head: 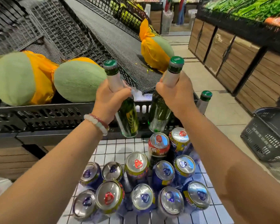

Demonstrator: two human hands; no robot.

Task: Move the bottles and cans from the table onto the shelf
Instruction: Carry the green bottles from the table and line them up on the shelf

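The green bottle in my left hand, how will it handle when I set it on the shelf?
The green bottle looks like glass, so probably rigid and breakable. The left hand grips only its neck, so it may swing. Being tall and narrow, it could tip on the mesh shelf.

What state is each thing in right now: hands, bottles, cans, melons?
Left hand: grips a bottle by its neck.
Right hand: grips a bottle by its neck.
Left bottle: capped, lifted, tilted.
Right bottle: capped, lifted, above the cans.
Third bottle: capped, upright, not held.
Cans: sealed, upright, clustered on the white table.
Melons: wrapped in yellow, lying on the shelf.
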